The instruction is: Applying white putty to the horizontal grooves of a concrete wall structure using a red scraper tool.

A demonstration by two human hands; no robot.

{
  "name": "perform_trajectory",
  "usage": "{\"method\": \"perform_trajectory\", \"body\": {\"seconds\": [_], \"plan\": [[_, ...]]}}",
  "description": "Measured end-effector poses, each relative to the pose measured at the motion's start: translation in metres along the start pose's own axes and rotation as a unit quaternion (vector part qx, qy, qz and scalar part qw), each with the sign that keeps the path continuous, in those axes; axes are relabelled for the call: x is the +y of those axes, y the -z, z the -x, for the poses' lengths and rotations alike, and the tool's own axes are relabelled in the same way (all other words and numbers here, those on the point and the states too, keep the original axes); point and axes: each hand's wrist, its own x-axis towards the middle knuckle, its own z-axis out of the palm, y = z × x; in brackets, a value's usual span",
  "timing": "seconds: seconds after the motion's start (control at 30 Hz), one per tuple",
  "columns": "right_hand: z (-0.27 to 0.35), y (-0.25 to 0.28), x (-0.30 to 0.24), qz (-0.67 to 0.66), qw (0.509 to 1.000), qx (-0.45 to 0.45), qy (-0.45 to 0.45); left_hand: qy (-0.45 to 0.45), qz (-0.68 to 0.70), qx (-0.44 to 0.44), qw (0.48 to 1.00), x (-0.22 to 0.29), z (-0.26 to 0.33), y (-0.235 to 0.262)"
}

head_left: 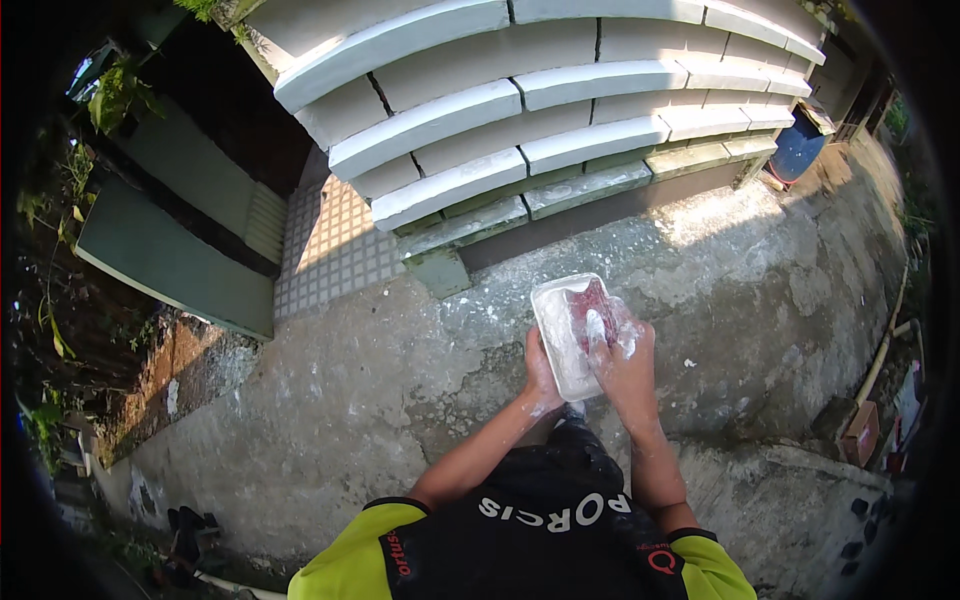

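Note:
A white rectangular tray (563, 350) is held up in front of my body, with a whitish, paint-like layer inside. My left hand (541, 370) grips its left side from below. Over the tray's right side is my right hand (629, 357), its fingers closed on a dark red pad or cloth (590, 298) smeared with white. White smears cover the fingers of my right hand, and a few spots mark my left wrist. The far edge of the red piece lies against the tray's far end; my fingers hide its near part.
A low stepped wall (600, 85) with white-topped ledges stands ahead. To its left are a tiled patch (335, 250) and a green-grey panel (170, 265). Far right stands a blue drum (797, 148). A reddish brick (860, 433) lies right on the stained concrete ground (330, 400).

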Motion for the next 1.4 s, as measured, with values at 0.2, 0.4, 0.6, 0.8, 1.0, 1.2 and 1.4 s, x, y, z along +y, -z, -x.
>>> {"method": "perform_trajectory", "body": {"seconds": [0.2, 0.4, 0.6, 0.8, 1.0, 1.2, 1.4], "plan": [[0.038, -0.042, -0.045, -0.089, 0.993, -0.041, 0.067, -0.049, 0.045, 0.032, 0.997, 0.023, 0.055, 0.03], [0.047, -0.048, -0.069, -0.032, 0.999, 0.001, 0.024, -0.037, 0.026, 0.037, 0.998, 0.05, 0.098, 0.045], [0.056, -0.082, -0.062, 0.047, 0.994, -0.053, 0.082, -0.038, 0.069, -0.02, 0.997, 0.067, 0.106, 0.064], [0.069, -0.102, -0.065, -0.034, 0.987, -0.157, 0.02, -0.067, -0.003, 0.042, 0.997, 0.068, 0.108, 0.074], [0.06, -0.08, -0.078, 0.054, 0.993, 0.0, 0.108, -0.086, 0.0, 0.012, 0.996, 0.08, 0.104, 0.091], [0.05, -0.097, -0.069, 0.038, 0.992, -0.05, 0.108, -0.095, 0.008, 0.038, 0.995, 0.087, 0.102, 0.072], [0.051, -0.113, -0.071, -0.018, 0.979, -0.105, 0.173, -0.104, 0.007, 0.052, 0.993, 0.094, 0.098, 0.068]]}}
